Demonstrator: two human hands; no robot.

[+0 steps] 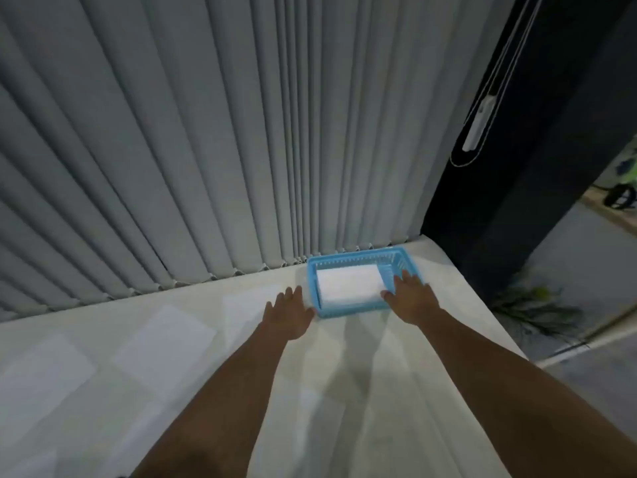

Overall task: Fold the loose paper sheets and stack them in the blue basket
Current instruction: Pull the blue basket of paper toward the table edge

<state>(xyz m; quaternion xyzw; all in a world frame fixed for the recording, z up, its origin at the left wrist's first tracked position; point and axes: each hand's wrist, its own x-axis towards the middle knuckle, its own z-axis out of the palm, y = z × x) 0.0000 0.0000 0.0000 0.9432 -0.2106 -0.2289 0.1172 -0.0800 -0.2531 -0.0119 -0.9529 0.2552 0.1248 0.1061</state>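
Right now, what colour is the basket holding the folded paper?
Light blue basket, clearest in the head view.

Basket (348, 262) sits at the table's (344, 391) far right, right up against the blinds (206, 150). Folded paper (348, 286) inside it, loose sheets (165, 336) off left.

A single head-worn wide-angle view looks forward and down along both outstretched arms, across the pale surface (344, 391) toward the grey blinds (206, 150) behind it.

- Blue basket (348, 262) sits on a white table (241, 374) by grey blinds (206, 132).
- Folded paper (348, 284) lies inside.
- Left hand (289, 313) open beside the basket; right hand (410, 296) open, over its right end.
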